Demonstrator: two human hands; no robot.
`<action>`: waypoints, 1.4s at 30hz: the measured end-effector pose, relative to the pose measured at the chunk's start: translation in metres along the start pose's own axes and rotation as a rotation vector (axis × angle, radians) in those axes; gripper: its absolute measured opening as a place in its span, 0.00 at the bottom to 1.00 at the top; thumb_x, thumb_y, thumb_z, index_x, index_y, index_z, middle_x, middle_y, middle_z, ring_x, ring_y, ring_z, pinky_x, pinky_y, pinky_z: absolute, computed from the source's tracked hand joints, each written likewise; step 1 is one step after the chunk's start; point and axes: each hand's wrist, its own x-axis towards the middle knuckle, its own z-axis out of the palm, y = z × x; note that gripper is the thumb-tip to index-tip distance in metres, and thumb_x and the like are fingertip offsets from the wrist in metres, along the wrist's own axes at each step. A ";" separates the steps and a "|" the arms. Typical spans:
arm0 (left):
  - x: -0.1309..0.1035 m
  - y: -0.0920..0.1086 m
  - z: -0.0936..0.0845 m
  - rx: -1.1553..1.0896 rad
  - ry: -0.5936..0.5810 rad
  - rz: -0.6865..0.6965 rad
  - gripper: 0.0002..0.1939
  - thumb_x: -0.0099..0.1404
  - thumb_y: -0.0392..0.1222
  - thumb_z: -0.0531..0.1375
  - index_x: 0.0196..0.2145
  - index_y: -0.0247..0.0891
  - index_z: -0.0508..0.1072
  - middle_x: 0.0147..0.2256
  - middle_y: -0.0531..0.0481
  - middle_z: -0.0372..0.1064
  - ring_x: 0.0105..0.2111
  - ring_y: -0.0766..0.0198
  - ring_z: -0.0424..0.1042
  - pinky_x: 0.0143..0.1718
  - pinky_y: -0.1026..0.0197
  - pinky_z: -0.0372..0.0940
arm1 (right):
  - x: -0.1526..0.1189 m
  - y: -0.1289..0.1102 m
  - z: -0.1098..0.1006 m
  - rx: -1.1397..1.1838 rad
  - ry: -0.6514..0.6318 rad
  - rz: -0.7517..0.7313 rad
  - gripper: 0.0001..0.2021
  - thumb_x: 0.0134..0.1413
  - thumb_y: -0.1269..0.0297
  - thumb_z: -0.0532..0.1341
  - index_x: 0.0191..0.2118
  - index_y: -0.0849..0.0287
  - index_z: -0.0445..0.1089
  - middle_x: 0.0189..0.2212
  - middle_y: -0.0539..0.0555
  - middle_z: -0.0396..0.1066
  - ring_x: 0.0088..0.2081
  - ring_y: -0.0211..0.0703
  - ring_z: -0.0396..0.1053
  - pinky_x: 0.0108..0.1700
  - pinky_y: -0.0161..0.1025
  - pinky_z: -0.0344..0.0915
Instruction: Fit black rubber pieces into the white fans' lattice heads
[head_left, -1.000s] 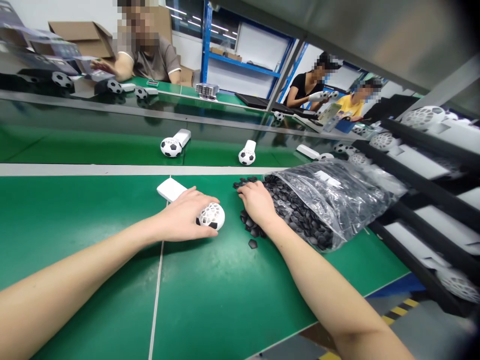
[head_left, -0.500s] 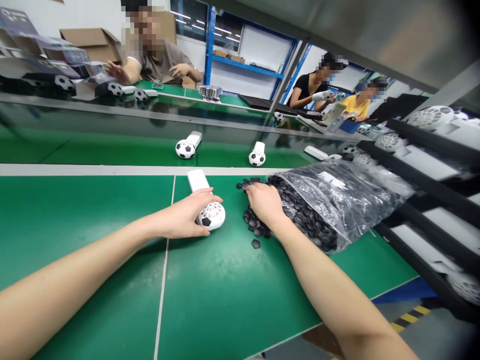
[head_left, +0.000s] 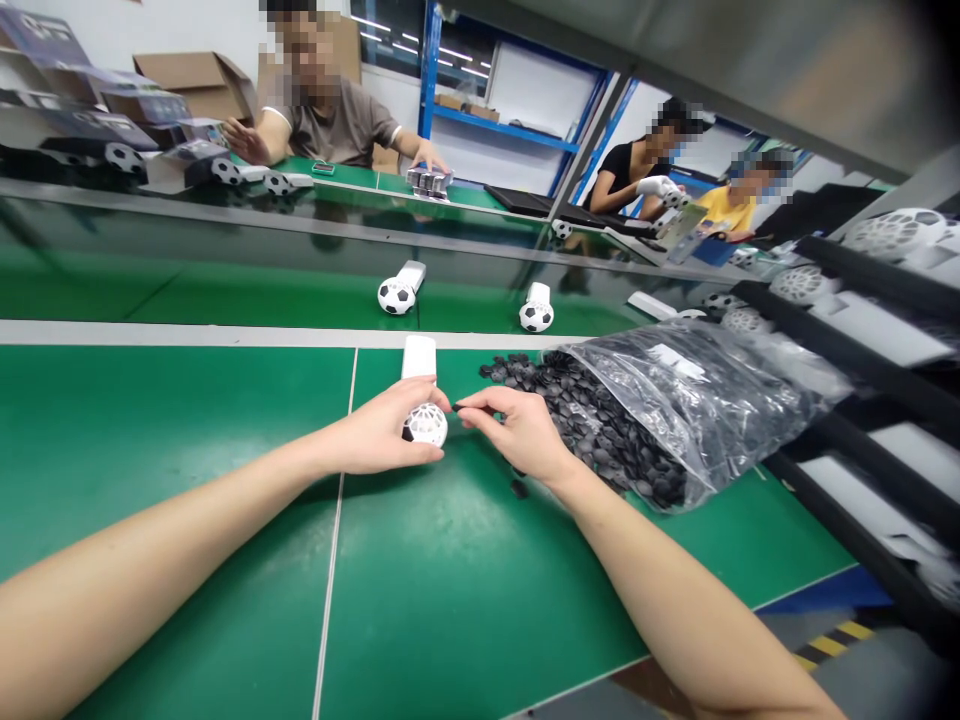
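My left hand (head_left: 386, 425) is wrapped round the ball end of a white football-shaped device (head_left: 429, 424), whose flat white handle points away from me on the green table. The ball's lattice is mostly white, with a black patch at its left side. Just right of it, my right hand (head_left: 514, 425) pinches a small black pentagon piece (head_left: 457, 407) between thumb and forefinger, close to the ball but apart from it. Behind that hand, loose black pieces (head_left: 510, 370) spill from a clear plastic bag (head_left: 720, 390) full of them.
Two football devices (head_left: 397, 295) with black patches lie on the green strip beyond the pale ledge (head_left: 187, 333). Black racks (head_left: 862, 370) holding white devices stand at the right. Several people sit across the line, one with a hand (head_left: 429, 157) on a stack of small packs.
My right hand has come left from the pile to the ball, now with a black piece in its fingertips. My left hand still holds the device, whose handle has turned slightly. A person opposite has reached to the packs.
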 end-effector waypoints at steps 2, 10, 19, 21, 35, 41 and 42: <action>0.000 0.000 0.000 -0.003 0.003 -0.009 0.20 0.53 0.44 0.59 0.44 0.41 0.63 0.52 0.45 0.58 0.54 0.53 0.56 0.47 0.57 0.57 | 0.000 0.000 0.001 0.026 0.007 0.029 0.05 0.50 0.67 0.59 0.32 0.56 0.73 0.26 0.49 0.74 0.28 0.37 0.70 0.34 0.35 0.65; 0.002 -0.001 0.002 0.046 0.009 0.028 0.18 0.53 0.44 0.58 0.42 0.41 0.65 0.48 0.46 0.61 0.54 0.53 0.55 0.50 0.54 0.55 | -0.001 -0.003 0.005 0.040 0.082 -0.036 0.04 0.50 0.67 0.61 0.31 0.54 0.73 0.31 0.50 0.73 0.35 0.40 0.69 0.41 0.39 0.65; 0.001 -0.003 0.002 0.058 0.022 0.035 0.18 0.53 0.44 0.58 0.42 0.40 0.64 0.49 0.45 0.60 0.55 0.52 0.54 0.51 0.53 0.54 | -0.002 -0.008 0.006 0.079 0.013 -0.083 0.09 0.53 0.71 0.56 0.38 0.54 0.70 0.34 0.50 0.71 0.37 0.39 0.67 0.43 0.40 0.63; 0.000 -0.002 0.002 0.055 0.023 0.020 0.20 0.52 0.44 0.58 0.44 0.39 0.63 0.50 0.45 0.59 0.54 0.52 0.55 0.51 0.54 0.55 | -0.002 -0.009 0.004 0.098 -0.016 -0.083 0.10 0.55 0.70 0.54 0.41 0.53 0.69 0.36 0.51 0.69 0.39 0.40 0.66 0.44 0.41 0.63; 0.001 0.000 0.001 0.030 -0.014 0.011 0.24 0.51 0.52 0.61 0.43 0.40 0.64 0.51 0.44 0.58 0.55 0.51 0.53 0.50 0.54 0.55 | -0.008 -0.019 0.002 -0.090 -0.225 -0.340 0.12 0.57 0.73 0.51 0.39 0.53 0.70 0.34 0.52 0.69 0.38 0.39 0.65 0.40 0.36 0.64; 0.002 -0.001 0.004 0.040 0.034 0.039 0.16 0.55 0.48 0.58 0.40 0.39 0.65 0.49 0.45 0.61 0.55 0.53 0.55 0.50 0.55 0.55 | -0.005 -0.016 0.008 0.017 -0.100 -0.225 0.05 0.51 0.73 0.58 0.32 0.56 0.67 0.31 0.50 0.69 0.35 0.38 0.67 0.39 0.35 0.64; 0.002 0.000 0.004 0.045 0.039 0.039 0.16 0.54 0.47 0.58 0.40 0.39 0.65 0.49 0.45 0.60 0.54 0.53 0.55 0.50 0.55 0.55 | -0.005 -0.016 0.009 0.047 -0.089 -0.205 0.04 0.50 0.73 0.59 0.31 0.56 0.67 0.31 0.50 0.68 0.35 0.37 0.67 0.39 0.35 0.63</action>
